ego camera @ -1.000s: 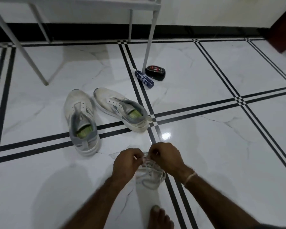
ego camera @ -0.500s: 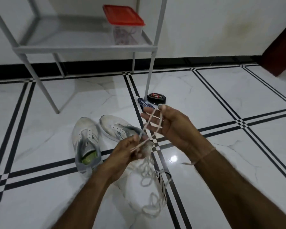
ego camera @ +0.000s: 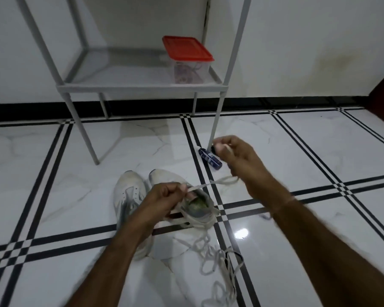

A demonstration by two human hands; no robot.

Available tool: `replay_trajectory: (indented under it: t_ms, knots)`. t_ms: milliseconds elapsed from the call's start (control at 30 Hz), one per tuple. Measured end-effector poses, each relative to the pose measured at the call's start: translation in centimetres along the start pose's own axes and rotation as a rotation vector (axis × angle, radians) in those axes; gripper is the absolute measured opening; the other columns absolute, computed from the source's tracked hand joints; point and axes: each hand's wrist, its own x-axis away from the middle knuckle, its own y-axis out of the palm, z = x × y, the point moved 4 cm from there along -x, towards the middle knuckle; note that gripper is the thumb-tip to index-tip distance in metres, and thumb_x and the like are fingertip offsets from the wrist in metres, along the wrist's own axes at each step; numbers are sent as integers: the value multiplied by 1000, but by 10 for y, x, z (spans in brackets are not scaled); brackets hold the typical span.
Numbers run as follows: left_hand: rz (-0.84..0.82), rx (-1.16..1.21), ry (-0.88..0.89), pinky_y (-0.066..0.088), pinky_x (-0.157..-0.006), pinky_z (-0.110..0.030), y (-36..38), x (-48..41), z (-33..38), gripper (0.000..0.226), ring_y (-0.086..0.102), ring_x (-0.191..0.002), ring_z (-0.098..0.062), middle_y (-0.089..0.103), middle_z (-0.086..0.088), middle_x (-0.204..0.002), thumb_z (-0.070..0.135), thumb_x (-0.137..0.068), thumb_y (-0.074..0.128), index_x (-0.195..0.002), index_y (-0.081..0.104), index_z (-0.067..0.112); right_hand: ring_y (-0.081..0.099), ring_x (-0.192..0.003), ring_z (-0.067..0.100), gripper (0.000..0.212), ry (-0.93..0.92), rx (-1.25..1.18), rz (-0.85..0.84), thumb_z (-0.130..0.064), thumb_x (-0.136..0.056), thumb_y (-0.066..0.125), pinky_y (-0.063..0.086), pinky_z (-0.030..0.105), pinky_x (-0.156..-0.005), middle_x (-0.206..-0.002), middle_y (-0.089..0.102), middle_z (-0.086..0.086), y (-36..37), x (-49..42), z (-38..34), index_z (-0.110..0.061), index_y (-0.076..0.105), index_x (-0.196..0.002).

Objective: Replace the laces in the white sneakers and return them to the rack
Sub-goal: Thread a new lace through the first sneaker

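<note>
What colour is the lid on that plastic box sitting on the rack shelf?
Red. The lid sits on a clear box on the grey rack, seen in the head view.

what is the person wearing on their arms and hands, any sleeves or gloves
No sleeves and no gloves: both forearms are bare up to the picture's edge. The left hand wears nothing visible. The right hand has only a thin pale band around its wrist. No rings show, though motion blur softens the fingers.

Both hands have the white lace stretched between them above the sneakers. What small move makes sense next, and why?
Probably keep drawing the lace out with the right hand until a free end shows. The left hand pinches one part of it, but the rest lies in a tangled heap on the floor, and both sneakers look unlaced, so an end is needed first.
</note>
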Motion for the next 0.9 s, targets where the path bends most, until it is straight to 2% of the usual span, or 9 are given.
replay_trajectory:
  t_ms: [100, 200, 367, 433, 533, 600, 700, 767, 900]
  knots:
    - [-9, 6, 89, 23, -51, -25, -11, -2, 17, 38, 29, -54, -9, 34, -8, -63, 42, -99, 58, -75, 70, 15, 72, -104, 14, 22, 24, 51, -290, -27, -98, 68, 61, 33, -87, -111, 74, 4, 51, 21, 25, -14, 72, -116]
    - [29, -8, 77, 25, -48, -24, -14, -9, 27, 42, 28, -50, -10, 35, -2, -58, 45, -95, 64, -65, 59, 16, 72, -103, 34, 19, 2, -190, -200, -16, -98, 68, 57, 45, -96, -105, 75, 19, 69, 26, 32, -1, 73, -108]
    - [53, 55, -40, 24, -44, -20, -32, -11, 27, 49, 29, -46, -8, 39, -1, -58, 54, -90, 63, -75, 62, 8, 69, -68, 13, 22, 58, -391, -121, -16, -104, 57, 55, 24, -63, -80, 75, 7, 85, 6, 23, 5, 63, -100]
    - [54, 80, -86, 22, -46, -22, -45, -6, 15, 47, 28, -48, -8, 39, 3, -57, 55, -88, 61, -74, 60, 11, 47, -46, 2, 21, 139, -643, -27, -19, -109, 45, 38, 15, -44, -71, 71, -3, 73, -11, 23, -5, 56, -99]
    - [203, 174, -165, 28, -51, -23, -73, 6, -14, 42, 31, -52, -8, 41, 2, -64, 52, -90, 61, -79, 68, 12, 30, -41, 2, 21, 145, -899, 192, -17, -109, 38, 27, 15, -40, -57, 50, -8, 25, -38, 22, -15, 50, -92]
    - [255, 112, -144, 28, -50, -22, -86, 11, -20, 40, 29, -52, -8, 38, -6, -72, 48, -95, 58, -88, 75, 12, 38, -49, 3, 20, 76, -615, 173, -26, -109, 43, 30, 15, -45, -72, 54, -4, 20, -39, 17, -14, 59, -104]
    - [164, -14, -54, 22, -49, -24, -79, 8, -8, 41, 27, -52, -8, 34, -6, -69, 45, -99, 56, -87, 76, 11, 67, -90, 5, 27, 9, -86, -226, -30, -102, 58, 54, 17, -68, -116, 70, -1, 84, -17, 22, -15, 67, -123]
    - [114, -18, -32, 22, -48, -23, -68, 1, 0, 46, 27, -51, -9, 37, -4, -64, 42, -100, 56, -83, 69, 2, 72, -100, 16, 24, 5, -164, -283, -14, -98, 66, 58, 26, -83, -110, 74, 16, 115, -6, 32, 1, 69, -117]
    - [94, -43, -74, 25, -46, -20, -56, -9, 4, 52, 31, -46, -6, 45, 0, -59, 51, -99, 52, -76, 68, 8, 71, -83, 30, 22, -14, -220, -143, -14, -98, 67, 59, 38, -82, -82, 71, 20, 117, -7, 47, 7, 66, -91]
